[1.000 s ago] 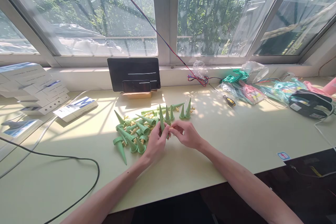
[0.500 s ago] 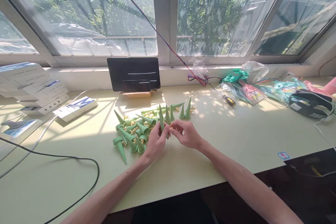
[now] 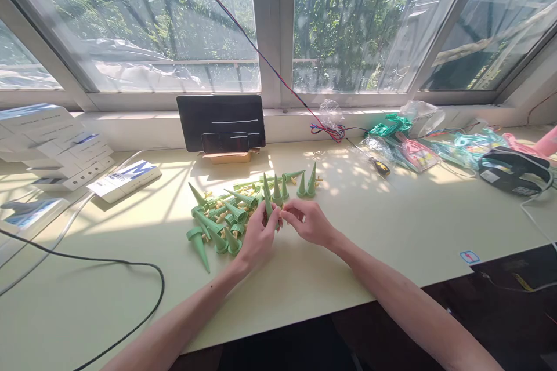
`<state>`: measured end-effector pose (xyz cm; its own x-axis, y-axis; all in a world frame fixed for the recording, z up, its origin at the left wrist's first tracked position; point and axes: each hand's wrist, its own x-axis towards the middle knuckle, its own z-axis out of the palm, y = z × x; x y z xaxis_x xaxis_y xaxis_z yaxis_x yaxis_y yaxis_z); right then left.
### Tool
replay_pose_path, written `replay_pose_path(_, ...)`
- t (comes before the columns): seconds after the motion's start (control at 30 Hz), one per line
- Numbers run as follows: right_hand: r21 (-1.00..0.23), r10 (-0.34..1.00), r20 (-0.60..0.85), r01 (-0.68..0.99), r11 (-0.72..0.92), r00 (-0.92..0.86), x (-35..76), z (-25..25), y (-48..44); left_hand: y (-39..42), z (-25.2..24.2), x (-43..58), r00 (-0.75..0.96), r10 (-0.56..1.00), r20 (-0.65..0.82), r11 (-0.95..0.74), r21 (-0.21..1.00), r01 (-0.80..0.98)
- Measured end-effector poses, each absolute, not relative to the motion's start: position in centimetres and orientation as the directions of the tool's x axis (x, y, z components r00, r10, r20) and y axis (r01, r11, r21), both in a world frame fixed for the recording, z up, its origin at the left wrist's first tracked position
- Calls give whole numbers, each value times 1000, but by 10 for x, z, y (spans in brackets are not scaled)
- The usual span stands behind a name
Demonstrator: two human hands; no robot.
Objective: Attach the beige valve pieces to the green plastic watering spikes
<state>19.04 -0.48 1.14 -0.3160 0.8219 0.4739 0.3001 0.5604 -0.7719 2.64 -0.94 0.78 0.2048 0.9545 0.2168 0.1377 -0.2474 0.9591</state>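
My left hand (image 3: 258, 236) is closed around a green plastic watering spike (image 3: 267, 191), which points upward. Fingertips of my right hand (image 3: 310, 221) are pinched together against the lower end of that spike, on a small tan valve piece mostly covered by the fingers. A pile of green spikes with tan valves (image 3: 232, 213) lies left of and behind my hands. Several of these stand on their wide ends, including a pair of upright spikes (image 3: 310, 181) beyond my right hand. One loose spike (image 3: 200, 249) lies at the pile's near left, tip toward me.
A tablet (image 3: 221, 119) with a phone leans at the window. White boxes (image 3: 65, 148) are stacked at left, with a single box (image 3: 126, 179) nearby. A black cable (image 3: 130, 262) curves across the near left. At right lie a screwdriver (image 3: 380, 167), bagged items (image 3: 418, 151) and a black device (image 3: 516, 171).
Hardly anything differs. Both hands stay in the same place on the spike, and the right fingertips have shifted only very slightly.
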Motion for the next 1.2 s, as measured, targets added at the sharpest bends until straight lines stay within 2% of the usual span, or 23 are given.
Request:
replay_pose_path(0.43, -780, 818, 469, 278, 561, -332, 190, 13, -6, -11, 8, 26, 205, 956, 209, -244, 957, 159)
replay_pose_path(0.77, -775, 838, 441, 334, 537, -322, 191, 6, -2, -11, 7, 27, 223, 953, 206, -242, 959, 148)
replay_pose_path(1.2, -794, 824, 448, 270, 545, -347, 190, 11, -5, -11, 8, 27, 194, 959, 208, -237, 962, 138)
